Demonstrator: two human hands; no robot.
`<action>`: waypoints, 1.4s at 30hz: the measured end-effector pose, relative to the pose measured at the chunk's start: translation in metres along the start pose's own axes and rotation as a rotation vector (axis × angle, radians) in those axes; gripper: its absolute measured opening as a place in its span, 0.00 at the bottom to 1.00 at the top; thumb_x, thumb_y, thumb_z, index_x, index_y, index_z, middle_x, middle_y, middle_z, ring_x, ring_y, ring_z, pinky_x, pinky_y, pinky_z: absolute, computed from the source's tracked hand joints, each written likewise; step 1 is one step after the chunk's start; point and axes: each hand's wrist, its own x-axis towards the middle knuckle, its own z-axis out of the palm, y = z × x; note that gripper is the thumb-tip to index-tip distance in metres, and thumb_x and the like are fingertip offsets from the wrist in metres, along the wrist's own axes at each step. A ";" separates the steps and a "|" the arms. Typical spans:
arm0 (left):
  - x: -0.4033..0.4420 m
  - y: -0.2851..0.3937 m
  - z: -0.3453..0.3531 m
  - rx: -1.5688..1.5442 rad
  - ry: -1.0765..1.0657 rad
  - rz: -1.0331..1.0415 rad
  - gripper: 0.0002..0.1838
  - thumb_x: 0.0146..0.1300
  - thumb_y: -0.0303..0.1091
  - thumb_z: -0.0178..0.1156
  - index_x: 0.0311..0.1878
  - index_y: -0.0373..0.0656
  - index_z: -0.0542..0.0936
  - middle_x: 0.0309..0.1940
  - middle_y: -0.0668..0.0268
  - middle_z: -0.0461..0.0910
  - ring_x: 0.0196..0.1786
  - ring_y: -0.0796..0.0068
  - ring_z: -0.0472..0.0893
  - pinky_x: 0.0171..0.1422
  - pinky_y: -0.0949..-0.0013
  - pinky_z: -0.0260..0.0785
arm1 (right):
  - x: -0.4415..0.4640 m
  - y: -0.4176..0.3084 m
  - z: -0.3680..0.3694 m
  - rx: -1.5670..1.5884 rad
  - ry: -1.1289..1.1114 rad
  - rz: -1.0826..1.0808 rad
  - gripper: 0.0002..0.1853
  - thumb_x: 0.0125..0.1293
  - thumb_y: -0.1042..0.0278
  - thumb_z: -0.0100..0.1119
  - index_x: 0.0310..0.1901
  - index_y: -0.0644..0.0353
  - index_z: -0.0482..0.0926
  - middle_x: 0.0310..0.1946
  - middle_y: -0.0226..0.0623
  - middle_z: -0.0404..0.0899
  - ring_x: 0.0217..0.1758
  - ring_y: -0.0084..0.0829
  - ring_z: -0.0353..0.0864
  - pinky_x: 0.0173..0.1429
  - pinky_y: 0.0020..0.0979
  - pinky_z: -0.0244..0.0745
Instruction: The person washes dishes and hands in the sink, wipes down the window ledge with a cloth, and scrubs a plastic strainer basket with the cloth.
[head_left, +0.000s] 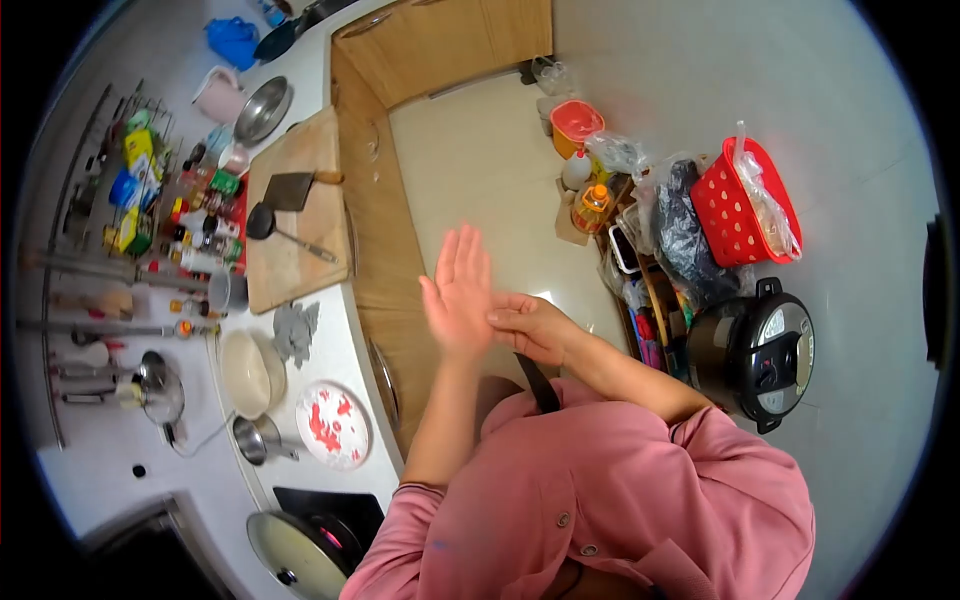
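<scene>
My left hand [460, 300] is held out over the floor, palm up, with its fingers stretched out and nothing in it. Thumb and fingers of my right hand [530, 325] close on the little-finger side of that left palm, near the wrist. Both hands are away from the counter. A dark pointed strip [537, 385], whose kind I cannot make out, shows against my pink shirt below the right hand.
On the left counter [375, 460] are a cutting board [320, 190] with a cleaver [290, 191] and a spatula [262, 222], a bowl [250, 372], a red-and-white plate [333, 425] and a lidded pan [290, 560]. An electric pressure cooker [735, 350] and a red basket [725, 205] stand right.
</scene>
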 end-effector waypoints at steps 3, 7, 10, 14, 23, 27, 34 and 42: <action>0.040 -0.016 -0.002 0.050 -0.066 -0.044 0.38 0.75 0.60 0.33 0.75 0.38 0.55 0.77 0.52 0.50 0.79 0.55 0.49 0.81 0.51 0.42 | 0.024 -0.022 -0.017 0.039 0.075 -0.018 0.19 0.67 0.71 0.61 0.56 0.72 0.73 0.53 0.42 0.76 0.58 0.32 0.76 0.64 0.32 0.73; 0.099 -0.033 -0.015 0.155 -0.178 -0.080 0.38 0.74 0.59 0.36 0.75 0.38 0.55 0.76 0.51 0.52 0.78 0.52 0.52 0.80 0.49 0.45 | 0.066 -0.055 -0.041 0.090 0.127 -0.056 0.16 0.68 0.75 0.59 0.55 0.69 0.76 0.51 0.39 0.80 0.54 0.29 0.80 0.61 0.29 0.78; 0.156 -0.032 -0.022 0.286 -0.217 -0.027 0.38 0.73 0.59 0.39 0.74 0.37 0.57 0.75 0.50 0.55 0.77 0.50 0.55 0.79 0.49 0.47 | 0.111 -0.086 -0.040 0.073 0.199 -0.131 0.14 0.67 0.74 0.60 0.53 0.69 0.76 0.49 0.39 0.79 0.53 0.30 0.80 0.60 0.30 0.77; 0.250 -0.020 -0.032 0.406 -0.234 -0.020 0.37 0.73 0.59 0.42 0.72 0.36 0.59 0.73 0.50 0.58 0.75 0.51 0.60 0.77 0.49 0.52 | 0.190 -0.142 -0.043 0.084 0.240 -0.189 0.13 0.66 0.74 0.62 0.50 0.68 0.75 0.46 0.39 0.78 0.50 0.32 0.79 0.56 0.31 0.76; 0.428 0.021 -0.053 0.574 -0.062 -0.018 0.18 0.72 0.25 0.48 0.62 0.35 0.72 0.57 0.58 0.77 0.55 0.70 0.78 0.61 0.66 0.70 | 0.331 -0.260 -0.021 0.129 0.328 -0.194 0.11 0.67 0.73 0.62 0.49 0.65 0.76 0.40 0.35 0.81 0.43 0.28 0.81 0.47 0.27 0.76; 0.475 0.029 -0.065 0.647 0.006 -0.045 0.17 0.73 0.27 0.46 0.61 0.35 0.73 0.54 0.61 0.78 0.50 0.73 0.79 0.56 0.70 0.71 | 0.375 -0.294 -0.027 0.159 0.360 -0.174 0.07 0.70 0.71 0.58 0.47 0.61 0.79 0.38 0.35 0.83 0.37 0.26 0.82 0.41 0.26 0.78; 0.600 0.020 -0.097 0.674 0.102 0.002 0.15 0.74 0.26 0.44 0.58 0.40 0.75 0.49 0.65 0.79 0.46 0.76 0.79 0.50 0.72 0.71 | 0.492 -0.374 -0.056 0.136 0.283 -0.087 0.08 0.68 0.67 0.58 0.46 0.58 0.80 0.37 0.30 0.81 0.40 0.27 0.80 0.50 0.29 0.75; 0.781 0.031 -0.090 0.768 0.182 0.102 0.15 0.73 0.25 0.47 0.58 0.37 0.76 0.49 0.62 0.80 0.45 0.75 0.80 0.49 0.71 0.73 | 0.621 -0.541 -0.058 0.185 0.113 -0.055 0.09 0.71 0.66 0.50 0.41 0.60 0.78 0.32 0.30 0.79 0.36 0.26 0.76 0.45 0.28 0.73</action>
